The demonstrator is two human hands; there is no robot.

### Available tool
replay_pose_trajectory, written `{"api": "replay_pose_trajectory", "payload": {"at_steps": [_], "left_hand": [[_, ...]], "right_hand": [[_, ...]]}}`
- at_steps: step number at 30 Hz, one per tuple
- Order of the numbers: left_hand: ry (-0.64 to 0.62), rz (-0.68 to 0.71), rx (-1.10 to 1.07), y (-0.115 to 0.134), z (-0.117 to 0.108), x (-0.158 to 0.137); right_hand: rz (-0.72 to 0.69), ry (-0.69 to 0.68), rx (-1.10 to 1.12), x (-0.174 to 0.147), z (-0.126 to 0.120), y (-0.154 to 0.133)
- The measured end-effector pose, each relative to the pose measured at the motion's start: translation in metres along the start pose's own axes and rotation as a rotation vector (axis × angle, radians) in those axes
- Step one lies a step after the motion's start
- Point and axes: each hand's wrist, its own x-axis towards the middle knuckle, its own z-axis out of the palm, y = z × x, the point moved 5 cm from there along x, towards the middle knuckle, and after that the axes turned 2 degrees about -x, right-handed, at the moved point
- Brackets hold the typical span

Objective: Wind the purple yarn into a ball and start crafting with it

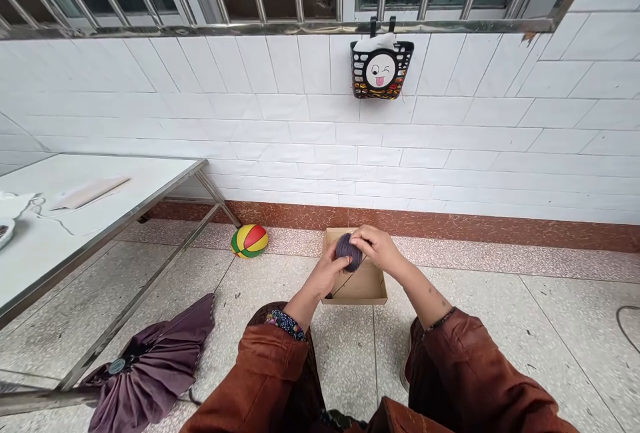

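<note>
Above the shallow brown cardboard box (367,289), in the head view, I am watching the bare left hand (326,273) grasping the round, dark purple-grey yarn ball (349,254). The bare right hand (377,246) is touching its upper right side with bent fingers; I cannot tell whether they are pinching yarn. A red, yellow and green ball (250,241) is resting by the white-topped metal table (145,169).
</note>
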Motion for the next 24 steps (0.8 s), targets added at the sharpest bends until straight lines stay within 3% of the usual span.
{"api": "replay_pose_trajectory", "payload": {"at_steps": [5,9,12,17,24], "left_hand": [[-0.177,-0.086,-0.032,-0.001,0.009,0.0],[-0.197,-0.014,-0.114,0.018,0.018,0.017],[-0.206,0.002,-0.201,0.03,0.022,0.035],[-0.076,0.028,-0.304,0.032,0.005,0.056],[0.096,-0.012,-0.287,0.018,-0.019,0.058]], "right_hand": [[0.114,0.124,0.057,0.012,-0.003,0.049],[0.283,0.192,0.064,0.009,0.004,0.076],[0.358,0.167,0.078,0.005,0.013,0.086],[0.317,0.09,0.058,-0.007,0.025,0.084],[0.257,-0.034,-0.031,-0.021,0.029,0.069]]}}
